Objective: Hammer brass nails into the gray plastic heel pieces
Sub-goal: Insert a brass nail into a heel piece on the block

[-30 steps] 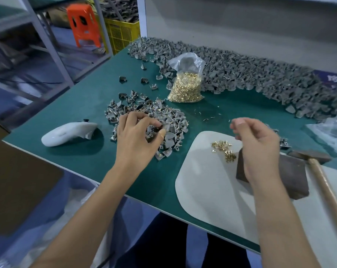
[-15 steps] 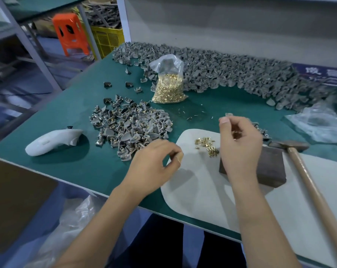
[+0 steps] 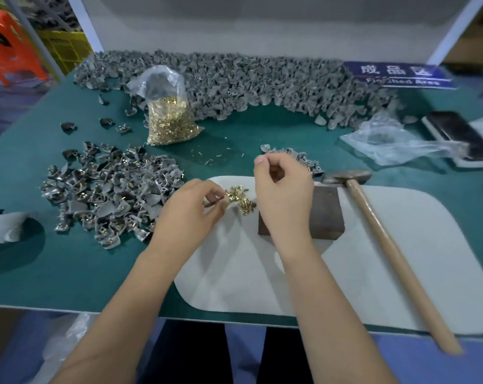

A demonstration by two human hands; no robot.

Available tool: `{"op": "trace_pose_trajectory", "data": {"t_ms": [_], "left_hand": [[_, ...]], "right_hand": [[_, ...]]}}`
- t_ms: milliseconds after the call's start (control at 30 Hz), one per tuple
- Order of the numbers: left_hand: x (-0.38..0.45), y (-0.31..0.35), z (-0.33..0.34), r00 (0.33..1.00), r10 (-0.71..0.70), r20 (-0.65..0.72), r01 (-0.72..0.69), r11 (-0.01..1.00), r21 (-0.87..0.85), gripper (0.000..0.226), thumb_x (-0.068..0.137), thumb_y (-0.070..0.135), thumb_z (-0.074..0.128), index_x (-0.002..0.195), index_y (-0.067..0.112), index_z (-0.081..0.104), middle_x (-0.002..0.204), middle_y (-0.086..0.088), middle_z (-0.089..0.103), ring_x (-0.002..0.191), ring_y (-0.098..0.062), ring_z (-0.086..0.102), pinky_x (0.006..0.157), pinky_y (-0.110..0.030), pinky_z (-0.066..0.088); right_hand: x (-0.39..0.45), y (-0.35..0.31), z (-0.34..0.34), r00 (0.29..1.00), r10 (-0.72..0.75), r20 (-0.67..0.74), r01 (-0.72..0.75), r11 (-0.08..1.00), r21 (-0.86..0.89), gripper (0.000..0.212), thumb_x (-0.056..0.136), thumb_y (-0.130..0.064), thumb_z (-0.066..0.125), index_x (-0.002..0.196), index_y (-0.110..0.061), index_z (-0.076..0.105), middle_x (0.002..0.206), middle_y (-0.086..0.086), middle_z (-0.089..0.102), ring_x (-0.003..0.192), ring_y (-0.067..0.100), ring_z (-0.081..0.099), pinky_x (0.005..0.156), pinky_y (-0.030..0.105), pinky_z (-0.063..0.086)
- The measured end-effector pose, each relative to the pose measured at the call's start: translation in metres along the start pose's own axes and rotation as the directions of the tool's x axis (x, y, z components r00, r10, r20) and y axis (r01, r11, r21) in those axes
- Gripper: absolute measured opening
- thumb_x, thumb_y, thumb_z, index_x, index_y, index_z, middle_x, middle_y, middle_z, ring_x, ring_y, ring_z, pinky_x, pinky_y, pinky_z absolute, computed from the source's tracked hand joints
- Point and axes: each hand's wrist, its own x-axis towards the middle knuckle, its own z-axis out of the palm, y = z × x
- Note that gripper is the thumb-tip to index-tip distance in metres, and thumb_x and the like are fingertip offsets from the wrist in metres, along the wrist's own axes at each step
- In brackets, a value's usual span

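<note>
Loose brass nails (image 3: 240,200): small shiny heap on white mat (image 3: 401,259), touching left hand (image 3: 189,210).
Left hand: fingers curled, tips pinched together at the heap; contents hidden.
Right hand (image 3: 283,195): fingers curled, thumb to forefinger; held item too small to tell.
Gray heel pieces (image 3: 110,195): matte wedge-shaped pile, left on green tabletop (image 3: 68,273).
Dark block (image 3: 327,214), wooden-handled hammer (image 3: 378,231): right.

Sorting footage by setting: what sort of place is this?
Likely a shoe-parts workshop bench: a heap of gray plastic heel pieces, a clear bag of brass nails, and a blue "Finished Area" sign.
</note>
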Motion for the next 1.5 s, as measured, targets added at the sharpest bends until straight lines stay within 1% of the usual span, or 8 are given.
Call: {"op": "trace_pose_trajectory", "data": {"t_ms": [100, 333, 567, 800, 1067, 1200, 1367, 1500], "left_hand": [[0.002, -0.002, 0.0, 1.0, 0.005, -0.016, -0.006, 0.999, -0.035, 0.01, 0.089, 0.027, 0.078, 0.09, 0.022, 0.069, 0.084, 0.009, 0.056, 0.078, 0.005, 0.051, 0.068, -0.007, 0.037], [0.002, 0.005, 0.0, 1.0, 0.023, 0.005, -0.024, 0.995, 0.095, 0.012, 0.094, 0.033, 0.07, 0.089, 0.022, 0.071, 0.085, 0.009, 0.054, 0.073, -0.013, 0.054, 0.067, -0.036, 0.047], [-0.001, 0.017, -0.004, 0.998, 0.035, 0.048, -0.042, 0.985, 0.167, 0.013, 0.1, 0.024, 0.058, 0.107, 0.018, 0.067, 0.102, -0.001, 0.057, 0.09, -0.026, 0.061, 0.069, -0.038, 0.044], [-0.016, 0.001, -0.009, 0.97, -0.107, -0.22, 0.112, 0.994, 0.011, 0.022, 0.105, 0.042, 0.047, 0.104, 0.024, 0.06, 0.102, 0.015, 0.053, 0.083, -0.005, 0.052, 0.062, -0.029, 0.039], [-0.021, -0.002, -0.011, 0.969, -0.119, -0.217, 0.082, 0.982, -0.173, 0.011, 0.103, 0.042, 0.056, 0.095, 0.035, 0.059, 0.092, 0.02, 0.056, 0.078, 0.006, 0.052, 0.064, -0.016, 0.036], [-0.015, -0.003, -0.015, 0.974, -0.202, -0.105, 0.108, 0.815, -0.569, 0.01, 0.1, 0.032, 0.065, 0.095, 0.025, 0.069, 0.082, 0.019, 0.066, 0.071, 0.005, 0.055, 0.066, -0.011, 0.039], [-0.001, 0.012, -0.018, 0.972, -0.236, 0.007, 0.165, 0.659, -0.734, 0.018, 0.099, 0.037, 0.064, 0.087, 0.026, 0.073, 0.057, 0.021, 0.057, 0.05, 0.003, 0.047, 0.052, -0.008, 0.036], [0.026, 0.027, -0.018, 0.971, -0.179, 0.161, 0.237, 0.591, -0.771, 0.032, 0.088, 0.053, 0.066, 0.074, 0.025, 0.074, 0.054, 0.008, 0.046, 0.049, -0.01, 0.033, 0.047, -0.019, 0.03]], "right_hand": [[0.001, 0.002, 0.001, 1.0, -0.013, 0.004, 0.013, 1.0, -0.021, 0.015, 0.096, -0.012, 0.065, 0.083, -0.011, 0.072, 0.077, -0.005, 0.068, 0.074, 0.005, 0.06, 0.072, 0.015, 0.045], [0.001, 0.003, 0.004, 1.0, -0.029, 0.003, 0.029, 0.999, -0.046, 0.014, 0.096, -0.014, 0.065, 0.084, -0.013, 0.072, 0.077, -0.008, 0.069, 0.075, 0.006, 0.062, 0.073, 0.018, 0.047], [-0.006, 0.008, 0.005, 0.968, -0.161, 0.193, 0.195, 0.964, -0.178, 0.012, 0.096, -0.025, 0.063, 0.089, -0.021, 0.072, 0.083, -0.009, 0.068, 0.082, 0.015, 0.063, 0.078, 0.037, 0.052], [-0.014, 0.01, 0.021, 0.851, -0.338, 0.402, 0.5, 0.753, -0.427, 0.011, 0.094, -0.03, 0.062, 0.089, -0.025, 0.07, 0.085, -0.006, 0.065, 0.081, 0.02, 0.061, 0.068, 0.036, 0.046], [-0.014, 0.012, 0.018, 0.856, -0.324, 0.404, 0.476, 0.799, -0.368, 0.006, 0.092, -0.032, 0.063, 0.088, -0.031, 0.068, 0.086, -0.012, 0.064, 0.078, 0.011, 0.058, 0.067, 0.033, 0.044], [-0.013, 0.009, 0.014, 0.834, -0.355, 0.423, 0.467, 0.862, -0.196, 0.007, 0.093, -0.028, 0.066, 0.092, -0.033, 0.071, 0.09, -0.018, 0.065, 0.076, 0.008, 0.059, 0.07, 0.031, 0.048], [-0.004, 0.007, 0.006, 0.83, -0.336, 0.445, 0.362, 0.932, 0.028, 0.014, 0.093, -0.014, 0.074, 0.102, -0.024, 0.075, 0.093, -0.014, 0.071, 0.085, 0.014, 0.065, 0.078, 0.011, 0.042], [0.011, 0.003, -0.009, 0.862, -0.355, 0.363, 0.358, 0.932, 0.06, 0.012, 0.093, -0.017, 0.075, 0.101, -0.026, 0.075, 0.095, -0.012, 0.073, 0.093, 0.014, 0.068, 0.082, 0.015, 0.048]]}}
